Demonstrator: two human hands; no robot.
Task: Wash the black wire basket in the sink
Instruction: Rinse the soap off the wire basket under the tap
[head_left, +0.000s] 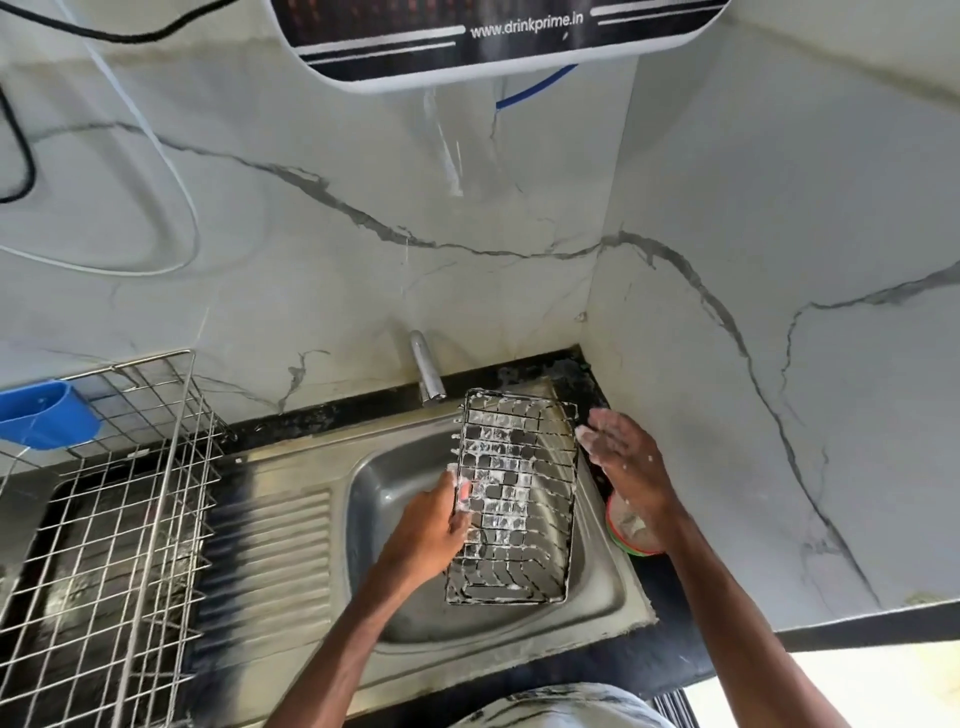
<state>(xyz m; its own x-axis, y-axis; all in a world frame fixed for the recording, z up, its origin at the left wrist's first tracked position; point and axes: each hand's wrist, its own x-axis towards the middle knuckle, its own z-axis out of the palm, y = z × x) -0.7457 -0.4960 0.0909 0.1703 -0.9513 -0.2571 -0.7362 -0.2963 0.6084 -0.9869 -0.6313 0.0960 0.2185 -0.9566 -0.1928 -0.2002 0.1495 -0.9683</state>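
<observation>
Steel sink (395, 597), black wire basket (514, 499) lengthwise toward wall (363, 260), left hand (431, 525) gripping it, right hand (618, 452) spread

Pale marble-look walls (311, 270) veined in grey meet in a corner above a black stone counter (332, 415). A water purifier (467, 47) marked www.drinkprime.in hangs high on the back wall, with a black cable (119, 35) and a white tube (196, 234) at left. A steel wire dish rack (104, 519) carrying a blue plastic cup (47, 415) stands at left.
</observation>
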